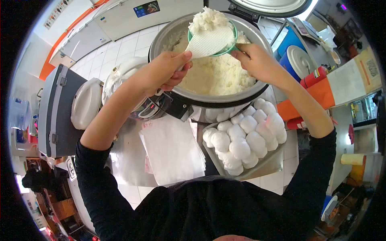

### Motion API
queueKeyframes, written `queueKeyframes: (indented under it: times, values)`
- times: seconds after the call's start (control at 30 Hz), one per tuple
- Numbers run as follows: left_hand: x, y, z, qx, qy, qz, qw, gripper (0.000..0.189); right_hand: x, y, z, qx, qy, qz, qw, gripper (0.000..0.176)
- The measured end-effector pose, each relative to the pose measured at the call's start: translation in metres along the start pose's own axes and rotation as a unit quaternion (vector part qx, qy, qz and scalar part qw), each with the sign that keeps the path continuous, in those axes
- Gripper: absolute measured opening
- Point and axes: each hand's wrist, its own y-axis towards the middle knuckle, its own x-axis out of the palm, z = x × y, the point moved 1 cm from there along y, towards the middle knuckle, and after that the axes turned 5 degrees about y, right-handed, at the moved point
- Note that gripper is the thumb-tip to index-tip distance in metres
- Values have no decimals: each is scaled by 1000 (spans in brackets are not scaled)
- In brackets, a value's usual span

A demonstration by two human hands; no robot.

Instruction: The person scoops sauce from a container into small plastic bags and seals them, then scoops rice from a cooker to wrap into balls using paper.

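Note:
My left hand (175,70) is closed round the handle of a white dimpled rice paddle (209,42). A clump of cooked rice (208,21) sits at the paddle's far end. Behind and under the paddle is a small green bowl (232,45), its rim pinched by my right hand (249,58). The paddle hides most of the bowl's inside. Both are held over a large open rice cooker (177,94), with more white rice (221,76) in its pot.
White wrapped bundles (241,140) are heaped on a tray (263,160) at the near right. A stack of white paper sheets (173,150) lies left of it on the metal table (124,160). The cooker's lid (269,5) stands raised behind. A grey cooler box (56,112) is at left.

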Motion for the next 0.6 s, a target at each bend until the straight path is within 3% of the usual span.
queueKeyframes:
  times: [0.07, 0.2, 0.27, 0.43, 0.5, 0.57, 0.6]
  values:
    - [4, 0, -1, 6, -20, -3, 1000, 35, 2, -1, 0, -61, -48, 39, 996, 32]
    - [17, 7, -4, 22, -120, 5, 992, 32, 3, 4, 12, -92, -58, 35, 993, 33]
    - [14, 13, 0, 23, -183, -22, 983, 30, -5, 4, 12, 79, 40, -21, 996, 34]
    - [0, 27, 5, 64, -299, -84, 948, 27, -35, 1, 34, 127, 11, -54, 990, 31]
    - [-16, 46, -3, 44, -274, -101, 955, 30, -45, -10, 36, 190, 108, -22, 976, 29]
    - [-36, 58, -5, 18, -81, -92, 992, 19, -50, -26, 37, 186, 200, 8, 962, 25]
    - [-43, 63, -3, 38, 76, 22, 996, 16, -57, -33, 43, 177, 222, -20, 959, 30]
